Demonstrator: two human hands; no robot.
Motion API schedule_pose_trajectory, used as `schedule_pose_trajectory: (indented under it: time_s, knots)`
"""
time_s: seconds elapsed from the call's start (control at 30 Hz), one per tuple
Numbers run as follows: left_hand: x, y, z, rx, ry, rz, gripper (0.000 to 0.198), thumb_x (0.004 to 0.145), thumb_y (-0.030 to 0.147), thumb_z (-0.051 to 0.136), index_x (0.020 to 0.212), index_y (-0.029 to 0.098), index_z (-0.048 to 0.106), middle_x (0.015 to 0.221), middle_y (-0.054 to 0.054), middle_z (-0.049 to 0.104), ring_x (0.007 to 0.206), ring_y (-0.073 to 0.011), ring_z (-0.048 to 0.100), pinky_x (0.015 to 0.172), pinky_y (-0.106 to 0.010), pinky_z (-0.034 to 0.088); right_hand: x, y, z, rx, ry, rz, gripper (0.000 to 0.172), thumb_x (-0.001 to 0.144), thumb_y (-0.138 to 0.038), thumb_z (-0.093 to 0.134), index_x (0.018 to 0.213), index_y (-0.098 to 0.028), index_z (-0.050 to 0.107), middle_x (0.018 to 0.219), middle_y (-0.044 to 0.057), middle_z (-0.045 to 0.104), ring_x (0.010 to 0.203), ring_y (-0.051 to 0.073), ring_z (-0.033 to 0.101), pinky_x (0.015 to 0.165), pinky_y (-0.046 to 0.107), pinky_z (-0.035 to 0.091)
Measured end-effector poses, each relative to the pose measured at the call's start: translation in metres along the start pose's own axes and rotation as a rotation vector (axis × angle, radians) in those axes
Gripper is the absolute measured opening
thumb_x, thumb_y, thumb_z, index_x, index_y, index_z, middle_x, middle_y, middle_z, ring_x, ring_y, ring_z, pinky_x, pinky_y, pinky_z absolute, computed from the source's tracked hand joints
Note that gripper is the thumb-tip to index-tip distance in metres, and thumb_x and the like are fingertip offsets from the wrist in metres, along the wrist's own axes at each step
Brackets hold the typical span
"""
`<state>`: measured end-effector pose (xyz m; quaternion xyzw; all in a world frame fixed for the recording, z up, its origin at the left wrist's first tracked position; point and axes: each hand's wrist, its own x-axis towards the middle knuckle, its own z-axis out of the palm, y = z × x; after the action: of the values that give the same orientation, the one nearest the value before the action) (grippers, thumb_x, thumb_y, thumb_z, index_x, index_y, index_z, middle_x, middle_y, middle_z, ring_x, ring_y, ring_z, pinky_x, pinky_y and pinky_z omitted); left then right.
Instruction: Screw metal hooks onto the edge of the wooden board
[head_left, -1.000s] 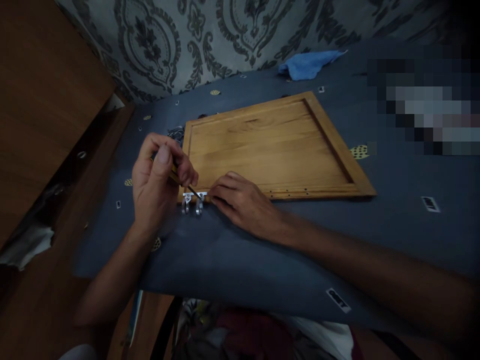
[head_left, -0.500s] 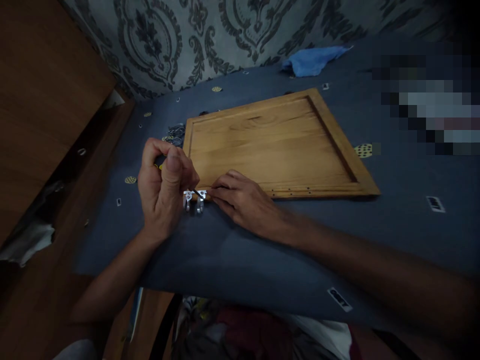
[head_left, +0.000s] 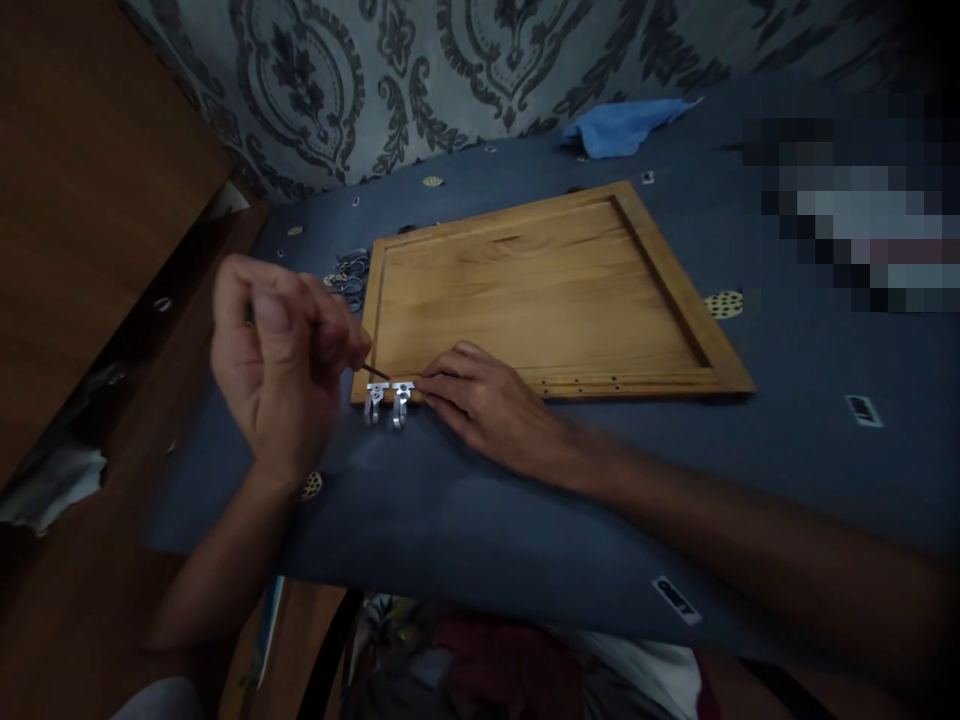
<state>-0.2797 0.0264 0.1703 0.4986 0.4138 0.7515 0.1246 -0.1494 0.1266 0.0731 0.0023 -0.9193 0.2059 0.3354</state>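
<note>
My left hand is closed around a screwdriver, its handle hidden in the fist. The thin dark screwdriver shaft slants down to the right, its tip by the upper edge of a silver metal hook. A second metal hook sits just left of it; both lie on the near edge of a framed wooden panel, curved parts hanging over the side. My right hand rests on that edge with fingers drawn together, fingertips against the right end of the nearer hook. Small dark holes dot the edge further right.
Several loose metal hooks lie beyond the panel's left corner. A blue cloth is on the dark patterned table covering near the wall. To the left stands a wooden cabinet. A blurred-out patch covers the right side.
My left hand has moved left and back from the hooks, drawing the screwdriver with it. My right hand stays in place on the panel edge.
</note>
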Motion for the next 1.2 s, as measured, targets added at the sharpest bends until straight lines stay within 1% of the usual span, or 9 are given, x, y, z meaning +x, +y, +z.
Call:
schedule_pose_trajectory:
  time_s: [0.1,0.23,0.5,0.73,0.8,0.93,1.0,1.07,1.2]
  knots:
    - [0.002,0.005,0.000,0.008,0.040,0.003,0.039,0.094,0.045,0.080,0.074,0.023,0.056,0.056,0.008,0.036,0.047,-0.0074,0.032,0.046,-0.020,0.036,0.000,0.000,0.000,-0.004,-0.002,-0.001,0.024,0.105,-0.014,0.054,0.099,-0.011,0.076,0.096,0.012,0.073,0.090,0.024,0.061,0.082,0.037,0.055]
    - [-0.001,0.002,-0.002,-0.059,0.004,-0.033,0.035,0.091,0.042,0.084,0.076,0.021,0.059,0.056,0.008,0.040,0.045,-0.0076,0.032,0.044,-0.024,0.034,0.000,0.000,-0.002,-0.002,-0.024,0.011,0.027,0.106,-0.015,0.050,0.100,-0.012,0.076,0.097,0.011,0.072,0.091,0.024,0.061,0.082,0.038,0.055]
    - [-0.002,-0.011,-0.001,-0.041,0.023,-0.088,0.034,0.091,0.045,0.083,0.082,0.022,0.060,0.063,0.006,0.050,0.055,-0.0108,0.045,0.058,-0.025,0.048,0.000,-0.001,-0.001,0.045,-0.022,0.025,0.027,0.107,-0.017,0.051,0.102,-0.010,0.076,0.097,0.013,0.073,0.091,0.025,0.061,0.083,0.040,0.056]
    - [0.022,-0.049,-0.007,-0.109,0.127,-0.258,0.034,0.087,0.039,0.085,0.089,0.021,0.056,0.076,0.006,0.061,0.073,-0.0094,0.062,0.085,-0.026,0.058,-0.001,0.000,0.003,0.000,0.005,0.029,0.022,0.105,-0.015,0.055,0.101,-0.013,0.076,0.097,0.011,0.073,0.094,0.023,0.065,0.086,0.038,0.058]
    - [0.034,-0.063,-0.009,-0.081,0.183,-0.450,0.026,0.094,0.030,0.077,0.089,0.022,0.052,0.076,0.006,0.060,0.075,-0.0089,0.065,0.088,-0.025,0.057,-0.001,0.000,0.003,-0.014,0.005,0.024,0.020,0.104,-0.013,0.056,0.101,-0.013,0.076,0.095,0.010,0.073,0.092,0.022,0.065,0.082,0.036,0.058]
    - [0.058,-0.095,-0.013,-0.029,0.185,-0.615,0.014,0.098,0.013,0.065,0.094,0.020,0.054,0.076,0.004,0.062,0.072,-0.0099,0.065,0.082,-0.027,0.059,-0.001,-0.001,0.003,-0.040,0.007,0.021,0.018,0.102,-0.012,0.059,0.100,-0.013,0.076,0.092,0.010,0.073,0.089,0.023,0.066,0.080,0.037,0.060]
    - [0.068,-0.112,-0.013,0.014,0.171,-0.703,0.008,0.099,0.014,0.067,0.103,0.016,0.060,0.083,0.001,0.066,0.074,-0.0127,0.067,0.076,-0.029,0.060,-0.001,-0.001,0.003,-0.051,0.010,0.022,0.017,0.101,-0.012,0.060,0.101,-0.014,0.076,0.097,0.011,0.075,0.092,0.023,0.068,0.083,0.038,0.062]
    - [0.076,-0.127,-0.013,0.053,0.150,-0.757,0.021,0.102,0.029,0.068,0.117,0.014,0.065,0.106,-0.005,0.070,0.087,-0.0177,0.070,0.077,-0.035,0.063,-0.001,-0.002,0.003,-0.067,0.017,0.032,0.016,0.101,-0.012,0.061,0.103,-0.015,0.076,0.105,0.012,0.076,0.099,0.024,0.070,0.088,0.041,0.064]
    - [0.088,-0.136,-0.017,0.110,0.115,-0.737,0.033,0.103,0.035,0.068,0.130,0.015,0.065,0.125,-0.010,0.069,0.104,-0.0231,0.071,0.088,-0.042,0.064,-0.002,-0.003,0.001,-0.112,0.036,0.058,0.015,0.100,-0.014,0.061,0.105,-0.017,0.075,0.119,0.015,0.075,0.118,0.027,0.071,0.101,0.050,0.063]
